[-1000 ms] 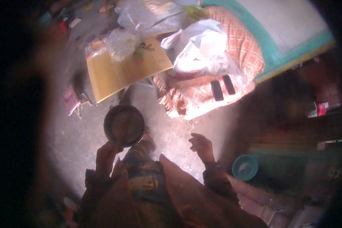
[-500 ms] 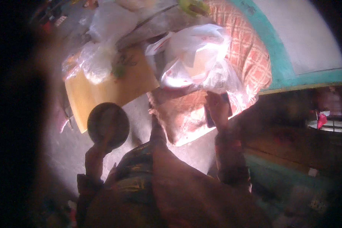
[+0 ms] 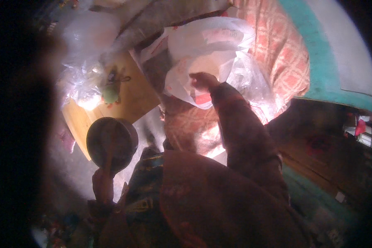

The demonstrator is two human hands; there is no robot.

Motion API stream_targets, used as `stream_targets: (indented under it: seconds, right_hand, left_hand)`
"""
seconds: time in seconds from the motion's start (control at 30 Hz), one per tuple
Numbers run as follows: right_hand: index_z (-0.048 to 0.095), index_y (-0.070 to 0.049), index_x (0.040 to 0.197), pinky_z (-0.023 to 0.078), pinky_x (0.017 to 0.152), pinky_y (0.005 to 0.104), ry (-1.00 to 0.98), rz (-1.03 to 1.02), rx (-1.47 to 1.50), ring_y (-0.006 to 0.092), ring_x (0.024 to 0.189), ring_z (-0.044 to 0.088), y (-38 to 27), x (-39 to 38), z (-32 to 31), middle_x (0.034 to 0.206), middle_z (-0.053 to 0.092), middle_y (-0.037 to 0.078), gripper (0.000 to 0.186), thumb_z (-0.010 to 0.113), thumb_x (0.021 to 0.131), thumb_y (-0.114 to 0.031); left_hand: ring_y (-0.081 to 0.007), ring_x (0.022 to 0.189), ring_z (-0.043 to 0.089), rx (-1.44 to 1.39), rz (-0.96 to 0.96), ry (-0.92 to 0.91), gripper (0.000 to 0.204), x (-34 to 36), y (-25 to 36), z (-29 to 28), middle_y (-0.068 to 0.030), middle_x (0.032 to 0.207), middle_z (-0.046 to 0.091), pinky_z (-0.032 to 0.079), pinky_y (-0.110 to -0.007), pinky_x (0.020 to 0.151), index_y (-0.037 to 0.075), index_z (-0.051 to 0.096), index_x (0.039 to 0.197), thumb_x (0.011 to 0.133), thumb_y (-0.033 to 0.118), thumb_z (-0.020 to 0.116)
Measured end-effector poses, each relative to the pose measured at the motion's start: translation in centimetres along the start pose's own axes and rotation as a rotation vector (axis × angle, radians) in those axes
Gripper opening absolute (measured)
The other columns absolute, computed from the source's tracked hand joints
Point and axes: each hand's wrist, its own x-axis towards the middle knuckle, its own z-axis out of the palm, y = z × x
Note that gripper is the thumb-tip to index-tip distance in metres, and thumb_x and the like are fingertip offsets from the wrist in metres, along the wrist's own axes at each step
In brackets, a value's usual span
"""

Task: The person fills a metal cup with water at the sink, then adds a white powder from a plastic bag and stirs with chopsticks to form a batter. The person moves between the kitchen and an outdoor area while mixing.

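Note:
My left hand (image 3: 102,182) grips a dark round pan (image 3: 111,144) at the lower left, a long handle or stick lying across its middle. My right hand (image 3: 202,82) reaches into the white plastic bags (image 3: 180,76) on the orange checked quilt (image 3: 279,53), its fingers curled beside something red and white (image 3: 202,99); what they hold, if anything, is unclear. Under my outstretched forearm, most of the area where two dark phones lay is hidden. A clear crinkled bag (image 3: 78,78) rests on the yellow wooden board (image 3: 136,97) at the left, beside a small green item (image 3: 110,94).
A teal-bordered pale surface (image 3: 322,58) runs along the right, above a dark recess with a red item (image 3: 360,126) by some bars. Wooden planks (image 3: 314,165) lie at the lower right. Grey floor (image 3: 70,173) shows at the lower left.
My right hand has moved forward and up, over the phones and into the white bags. The view has shifted nearer the quilt; the pan stays in my left hand, now further left in the picture.

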Motion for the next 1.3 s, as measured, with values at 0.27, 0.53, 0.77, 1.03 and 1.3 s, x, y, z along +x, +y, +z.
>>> stream_targets:
  seconds: [0.27,0.53,0.77,1.03,1.3]
  right_hand:
    - [0.073,-0.005,0.072,0.053,0.073,0.0411,-0.299,0.280,-0.069,0.0341,0.084,0.068,0.3,-1.0,2.2,0.083,0.068,0.020,0.024,0.071,0.055,-0.022]
    - [0.064,-0.004,0.067,0.049,0.055,0.0367,0.053,0.319,0.461,0.0270,0.063,0.064,3.4,0.3,9.5,0.061,0.060,0.013,0.013,0.061,0.069,-0.016]
    - [0.046,-0.011,0.069,0.036,0.038,0.0250,0.094,0.692,2.277,0.0136,0.043,0.041,4.0,-1.4,10.0,0.057,0.041,-0.003,0.016,0.053,0.083,-0.009]
    - [0.051,-0.010,0.087,0.027,0.037,0.0208,0.643,0.685,2.442,0.0038,0.042,0.036,5.2,-2.6,6.9,0.057,0.040,-0.005,0.008,0.044,0.087,-0.006]
    - [0.052,-0.010,0.074,0.028,0.035,0.0244,0.703,0.776,1.795,0.0094,0.039,0.037,2.2,-2.5,6.3,0.055,0.045,0.000,0.013,0.052,0.087,-0.013]
  left_hand:
    - [-0.0380,0.072,0.058,-0.011,0.101,0.115,0.013,2.9,0.3,1.5,-0.0219,0.078,0.060,0.046,-0.045,0.062,-0.003,0.061,0.082,0.085,0.010,0.060]
    - [-0.0315,0.071,0.060,-0.307,0.049,0.051,0.013,4.9,3.2,-1.1,-0.0211,0.077,0.061,0.045,-0.042,0.061,-0.005,0.063,0.087,0.085,0.009,0.060]
    - [-0.0373,0.080,0.060,-0.150,0.087,0.056,0.016,5.8,3.3,-0.6,-0.0223,0.086,0.063,0.049,-0.044,0.070,-0.003,0.063,0.097,0.087,0.008,0.057]
    - [-0.0374,0.078,0.058,-0.172,0.127,-0.054,0.014,6.7,4.3,-0.8,-0.0218,0.082,0.061,0.047,-0.047,0.069,-0.002,0.064,0.093,0.086,0.008,0.058]
    - [-0.0342,0.073,0.060,-0.140,0.131,0.086,0.016,6.7,4.2,-0.7,-0.0221,0.080,0.062,0.047,-0.044,0.064,-0.004,0.062,0.087,0.089,0.011,0.059]
